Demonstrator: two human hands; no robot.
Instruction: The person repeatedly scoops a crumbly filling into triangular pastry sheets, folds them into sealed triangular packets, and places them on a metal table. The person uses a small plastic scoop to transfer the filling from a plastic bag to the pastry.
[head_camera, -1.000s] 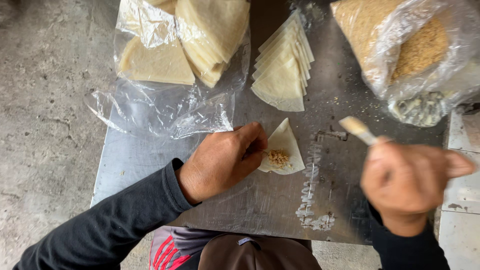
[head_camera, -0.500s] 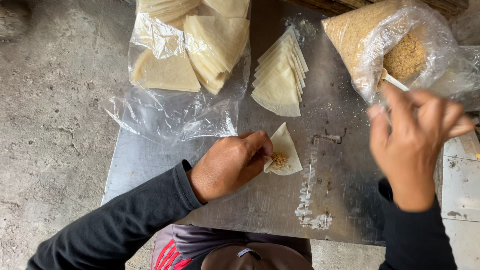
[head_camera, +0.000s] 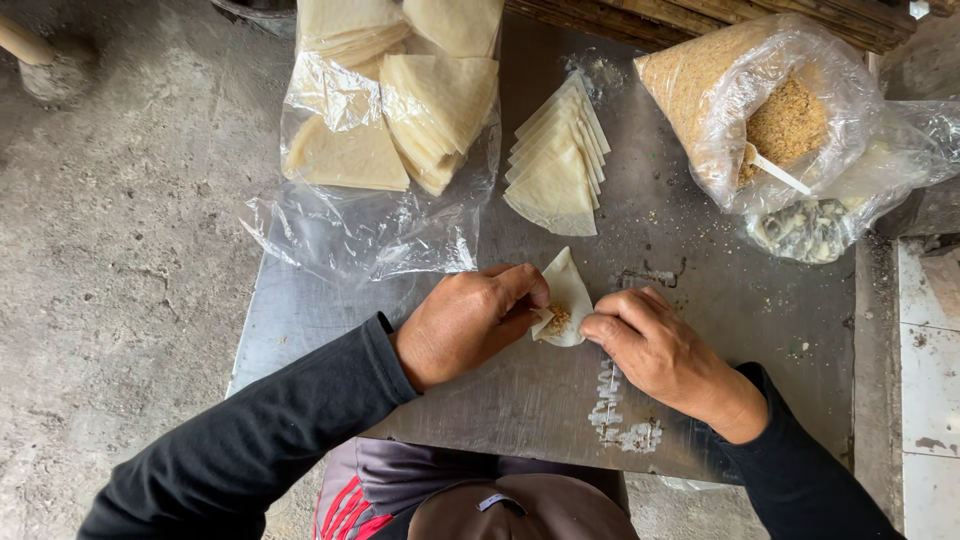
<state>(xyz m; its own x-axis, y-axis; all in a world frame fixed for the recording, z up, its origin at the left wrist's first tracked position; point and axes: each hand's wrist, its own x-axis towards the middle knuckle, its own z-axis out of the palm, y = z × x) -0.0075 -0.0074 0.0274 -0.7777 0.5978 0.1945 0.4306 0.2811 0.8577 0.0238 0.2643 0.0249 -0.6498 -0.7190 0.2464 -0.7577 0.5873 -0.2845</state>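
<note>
- We pinch the left edge of the wrapper (head_camera: 566, 290) with the fingers (head_camera: 524, 288) of our left hand (head_camera: 468, 325), closed lightly on the dough.
- Our right hand (head_camera: 655, 350) has its fingers (head_camera: 605, 328) curled and pressed on the wrapper's lower right edge; it holds nothing else.
- The wrapper lies flat on the bench (head_camera: 740, 320) between both hands, pale and pointed at the top, with a small brown heap of filling (head_camera: 557, 318) just beside our left fingertips.
- Just beyond it sits a fanned stack of wrappers (head_camera: 558, 165).
- To the left, a clear plastic bag (head_camera: 375, 170) holds more pale folded sheets.
- At the far right, a clear bag of crumbs (head_camera: 745, 90) lies open, a white spoon (head_camera: 775, 170) resting in it.
- White flour smears (head_camera: 615, 405) mark the bench near our right wrist.
</note>
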